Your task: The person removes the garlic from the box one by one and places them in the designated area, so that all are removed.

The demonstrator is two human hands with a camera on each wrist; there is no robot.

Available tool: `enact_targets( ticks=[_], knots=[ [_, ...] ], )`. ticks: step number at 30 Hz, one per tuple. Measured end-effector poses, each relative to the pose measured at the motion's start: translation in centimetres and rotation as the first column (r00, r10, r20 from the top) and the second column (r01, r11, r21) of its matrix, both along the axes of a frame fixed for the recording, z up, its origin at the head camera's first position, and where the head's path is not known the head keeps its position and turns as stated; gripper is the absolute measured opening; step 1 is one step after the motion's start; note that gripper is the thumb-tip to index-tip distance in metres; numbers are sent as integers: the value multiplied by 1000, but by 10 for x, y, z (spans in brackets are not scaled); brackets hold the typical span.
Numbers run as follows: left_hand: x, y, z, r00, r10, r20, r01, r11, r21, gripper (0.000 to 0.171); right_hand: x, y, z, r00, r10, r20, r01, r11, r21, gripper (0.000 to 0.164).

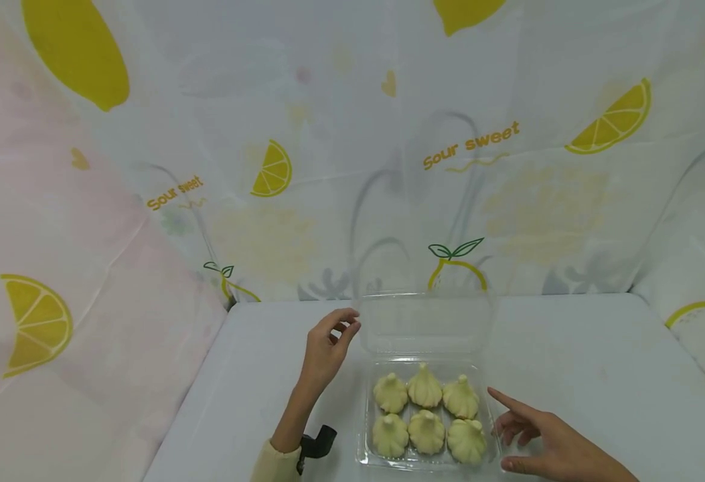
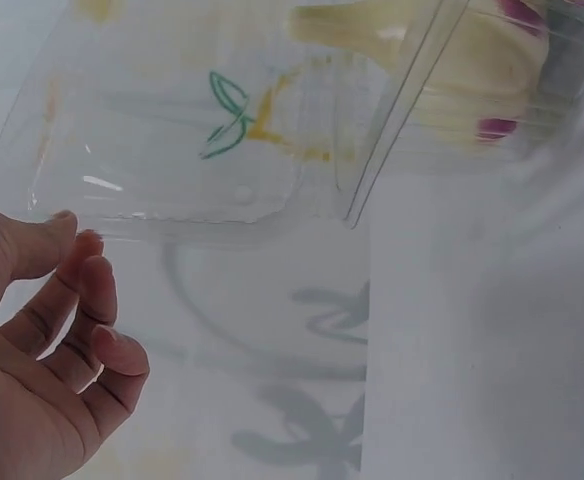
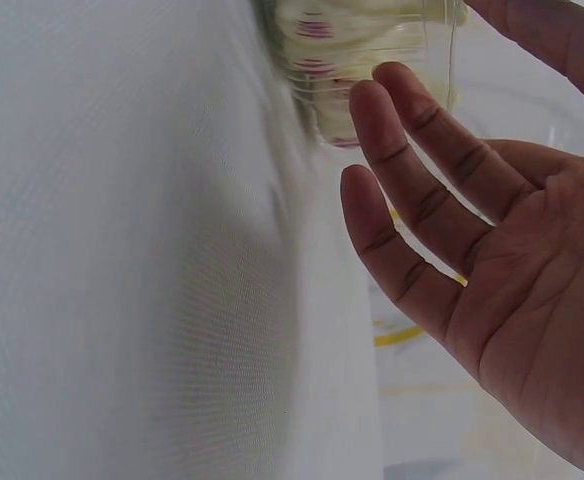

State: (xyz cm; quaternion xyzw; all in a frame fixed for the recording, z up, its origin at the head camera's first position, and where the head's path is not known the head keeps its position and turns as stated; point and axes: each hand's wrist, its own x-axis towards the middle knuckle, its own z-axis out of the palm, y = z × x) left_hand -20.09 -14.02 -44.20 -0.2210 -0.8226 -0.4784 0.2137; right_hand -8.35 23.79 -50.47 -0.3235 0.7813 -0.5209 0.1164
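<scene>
Left fingers [image 2: 98, 288] pinch the upright clear lid [image 1: 424, 325], long axis running side-to-side; right fingers [image 3: 384, 135] spread.

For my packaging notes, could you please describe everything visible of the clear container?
The container looks like thin, glossy plastic, rectangular, with its hinged lid raised open. It sits on the white tabletop, holding six garlic bulbs in two rows of three. The left grip pinches the lid's left edge; the right grip is beside the container, contact unclear.
</scene>
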Motion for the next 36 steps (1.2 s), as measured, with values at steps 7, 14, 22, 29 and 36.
enact_targets(
  ticks=[7, 14, 22, 29, 36],
  knots=[
    [-9, 5, -11, 999, 41, 31, -42, 998, 39, 22, 0, 0, 1, 1000, -6, -8, 6, 1000, 15, 84],
    [-14, 7, -23, 996, 49, 79, -54, 997, 59, 25, 0, 0, 0, 1000, -6, -5, 6, 1000, 17, 84],
    [-14, 7, -38, 991, 53, 120, -59, 997, 41, 24, 1, 0, 2, 1000, 8, -4, -8, 1000, -1, 83],
    [-16, 7, -45, 979, 91, 180, -95, 995, 10, 21, 3, 0, 2, 1000, 21, 15, -20, 1000, -21, 82],
    [-21, 5, -54, 979, 89, 186, -89, 996, -9, 15, 3, 0, 2, 1000, 18, 11, -18, 1000, -16, 82]
  ],
)
